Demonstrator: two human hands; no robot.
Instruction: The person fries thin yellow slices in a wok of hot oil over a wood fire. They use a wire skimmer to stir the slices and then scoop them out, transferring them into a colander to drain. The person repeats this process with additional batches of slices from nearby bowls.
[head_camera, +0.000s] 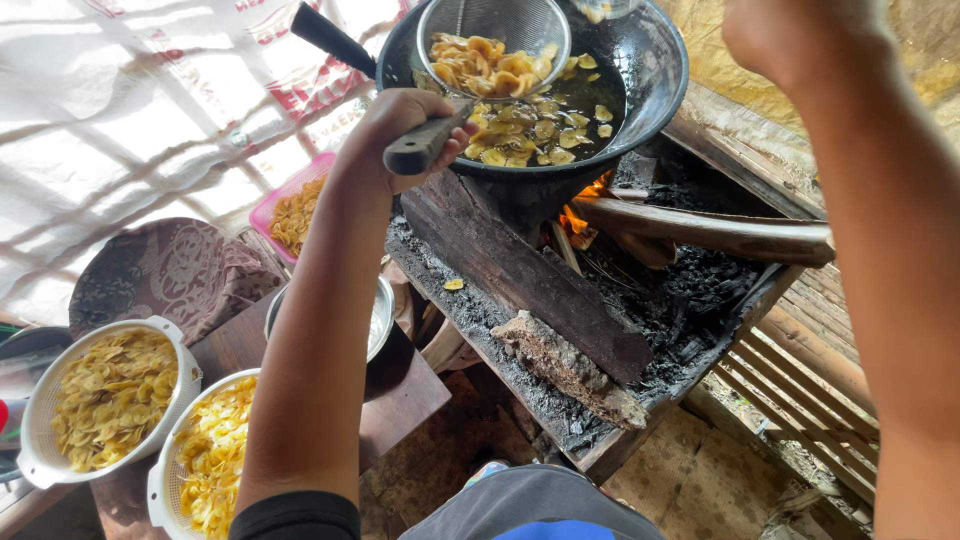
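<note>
My left hand (400, 135) grips the dark handle of a wire mesh strainer (493, 42) that holds a heap of yellow fried chips above a black wok (650, 60). More chip slices float in the dark oil (560, 120) under the strainer. My right hand (790, 35) is raised at the top right, its fingers closed around a utensil whose end shows at the frame's upper edge over the wok. The wok sits over a wood fire (580, 215) with burning logs (700, 232).
Two white colanders of chips (105, 400) (205, 455) stand at the lower left beside a metal bowl (380, 320) on a brown table. A pink basket of chips (290, 210) and a patterned cloth (170, 270) lie behind. Charred planks (520, 275) and ash fill the fire box.
</note>
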